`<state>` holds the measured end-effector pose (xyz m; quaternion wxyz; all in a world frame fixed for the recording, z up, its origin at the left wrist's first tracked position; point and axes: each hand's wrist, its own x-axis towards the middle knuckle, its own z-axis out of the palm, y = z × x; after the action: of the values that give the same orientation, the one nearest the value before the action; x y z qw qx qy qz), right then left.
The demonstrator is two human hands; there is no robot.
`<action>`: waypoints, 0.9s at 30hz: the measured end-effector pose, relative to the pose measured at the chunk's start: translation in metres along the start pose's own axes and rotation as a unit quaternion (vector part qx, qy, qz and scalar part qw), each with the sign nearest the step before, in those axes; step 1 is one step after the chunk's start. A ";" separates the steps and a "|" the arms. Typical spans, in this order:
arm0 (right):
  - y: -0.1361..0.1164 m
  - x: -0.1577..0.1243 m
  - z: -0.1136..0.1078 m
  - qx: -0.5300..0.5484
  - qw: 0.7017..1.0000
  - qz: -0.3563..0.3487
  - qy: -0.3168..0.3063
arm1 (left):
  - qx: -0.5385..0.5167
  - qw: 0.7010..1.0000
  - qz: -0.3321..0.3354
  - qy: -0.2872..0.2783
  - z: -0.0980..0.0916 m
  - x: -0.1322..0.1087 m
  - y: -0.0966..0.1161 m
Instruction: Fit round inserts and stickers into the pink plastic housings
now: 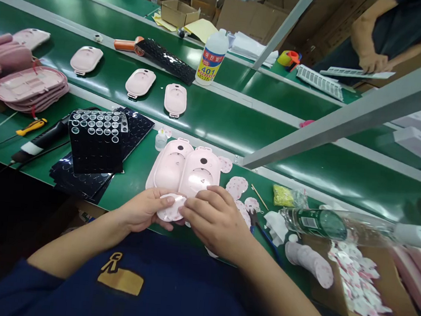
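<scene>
A round white disc with pink spots (170, 209) is held between both hands at the bench's near edge. My left hand (149, 208) pinches its left side, thumb on top. The fingers of my right hand (214, 218) are closed on its right side. Just beyond the hands lie pink oblong plastic shells, one (174, 167) on the left and another (202, 169) on the right, each with a dark round spot near its top. Several spotted discs (236, 186) lie to the right of the shells. A small clear bottle (160, 140) stands behind them on the left.
Black sticker sheets (97, 149), a black-handled tool (42, 142) and a yellow screwdriver (31, 127) are at left. Pliers (268, 238), a plastic bottle (316, 223) and a carton (394, 295) lie right. A grey bar (348, 116) slants overhead. Another person's hands (374, 62) work across the bench.
</scene>
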<state>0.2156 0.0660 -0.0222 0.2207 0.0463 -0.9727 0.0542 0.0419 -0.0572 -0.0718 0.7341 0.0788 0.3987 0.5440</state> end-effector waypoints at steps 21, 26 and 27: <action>0.204 0.135 0.031 -0.008 0.948 0.315 -0.040 | -0.033 0.909 0.325 0.261 -0.075 0.024 0.033; 0.262 0.207 0.092 -0.037 0.928 0.340 -0.146 | -0.017 0.914 0.326 0.240 -0.084 0.035 0.034; 0.267 0.213 0.102 -0.045 0.924 0.341 -0.168 | -0.014 0.916 0.323 0.236 -0.084 0.035 0.033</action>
<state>-0.0497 0.3034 -0.0434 0.0242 -0.2899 -0.9539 0.0739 -0.0355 -0.0405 -0.1275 0.4038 0.0622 0.5055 0.7599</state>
